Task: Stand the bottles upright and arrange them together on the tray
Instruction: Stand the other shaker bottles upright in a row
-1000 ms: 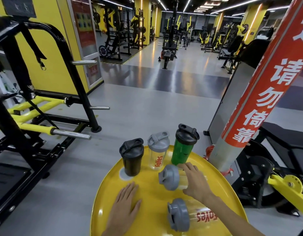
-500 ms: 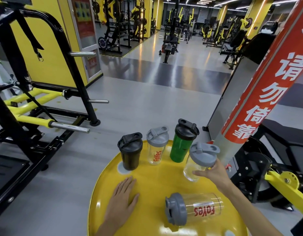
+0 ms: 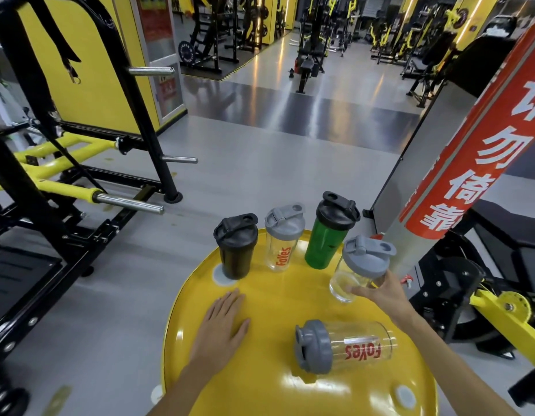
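Observation:
A round yellow tray (image 3: 278, 298) carries several shaker bottles. At its far edge a black bottle (image 3: 236, 247), a clear grey-lidded bottle (image 3: 281, 239) and a green black-lidded bottle (image 3: 329, 232) stand upright in a row. To the right of the green one stands another clear grey-lidded bottle (image 3: 360, 267), and my right hand (image 3: 383, 291) grips its lower body. A third clear grey-lidded bottle (image 3: 344, 345) lies on its side near me, lid pointing left. My left hand (image 3: 222, 328) rests flat on the tray, fingers spread, holding nothing.
A red and grey pillar (image 3: 458, 163) with white characters leans close to the tray's right edge. A black and yellow weight rack (image 3: 80, 163) stands to the left. Another black and yellow machine (image 3: 494, 298) sits at the right. Grey gym floor stretches ahead.
My right hand lifted the lying clear bottle from the tray's middle, turned it upright and moved it to the right of the green bottle. My left hand stayed flat on the tray.

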